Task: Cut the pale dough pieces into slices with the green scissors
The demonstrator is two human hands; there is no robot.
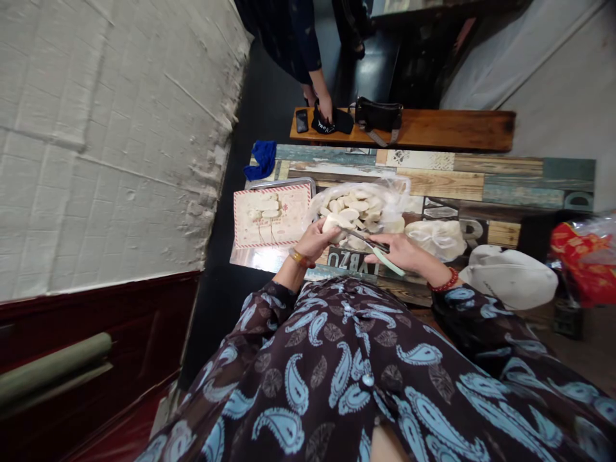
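My left hand (312,242) is closed around a pale white piece (332,223) at the near edge of a clear plastic bag (402,192). Heaped in that bag are several more pale pieces (356,204); their kind I cannot make out. My right hand (402,250) grips scissors (387,262) with light green handles. Their dark blades point left and meet the piece in my left hand; whether they are spread is unclear. Left of the bag, a sheet with a red striped border (243,221) carries several small white pieces (269,213).
A metal tray (312,184) lies under the sheet. Right of my hands are a white tied bundle (436,239), a white cap (513,276) and a red package (584,260). A blue cloth (262,160) sits far left. Beyond, another person's hand (325,109) touches a black cap on a bench (457,128).
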